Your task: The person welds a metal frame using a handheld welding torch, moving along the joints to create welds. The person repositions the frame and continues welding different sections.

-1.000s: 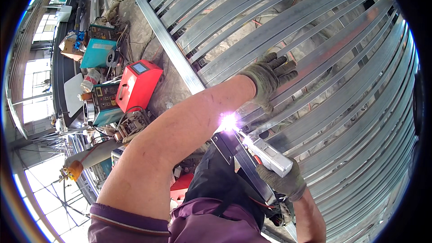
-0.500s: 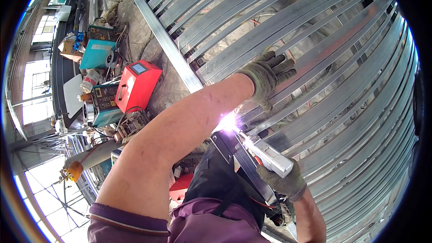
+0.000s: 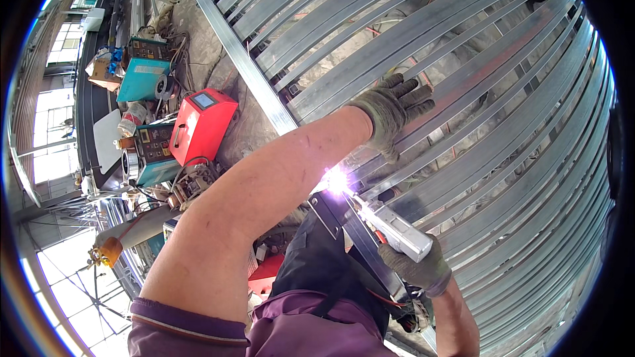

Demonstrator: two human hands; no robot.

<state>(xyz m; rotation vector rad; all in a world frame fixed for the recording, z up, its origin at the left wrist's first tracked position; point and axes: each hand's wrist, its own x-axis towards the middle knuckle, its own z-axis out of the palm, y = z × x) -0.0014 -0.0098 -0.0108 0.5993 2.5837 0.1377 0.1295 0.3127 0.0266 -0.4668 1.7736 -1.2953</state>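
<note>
Weld in progress, centre of frame: your right hand (image 3: 418,266), gloved, is closed full round the silver welding gun (image 3: 395,230), tip at the bright arc (image 3: 336,179) where a dark bracket (image 3: 344,225) meets the galvanised steel bars (image 3: 463,59). Your left hand (image 3: 395,107), gloved, lies flat w/ fingers spread on a bar, upper centre, gripping nothing. Red welder unit (image 3: 202,125) sits at left, teal machine (image 3: 142,79) upper left; next move prob. calls for a steady tip along the joint w/ the brace kept firm.
</note>
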